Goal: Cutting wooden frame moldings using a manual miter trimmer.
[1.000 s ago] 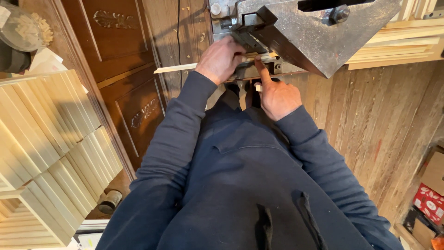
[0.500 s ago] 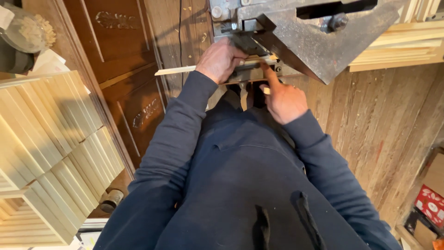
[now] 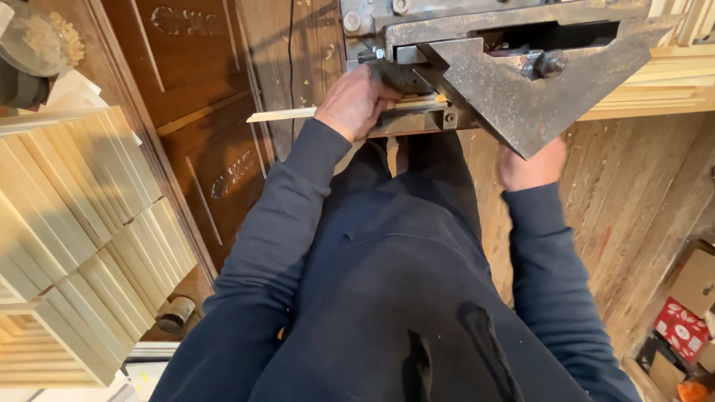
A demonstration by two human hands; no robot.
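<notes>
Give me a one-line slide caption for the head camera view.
Left hand presses a thin wooden strip against a metal machine; right hand sits below its triangular plate.

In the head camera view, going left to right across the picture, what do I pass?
Stacked pale wood strips → carved dark wooden panel → thin wooden strip → left hand → triangular metal machine plate → right hand → cardboard boxes.

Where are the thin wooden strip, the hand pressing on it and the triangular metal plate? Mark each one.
thin wooden strip (image 3: 279,115), head view, on its free length left of the hand.
left hand (image 3: 356,100), head view, on the back of the hand.
triangular metal plate (image 3: 514,93), head view, on its flat rusty face.
</notes>
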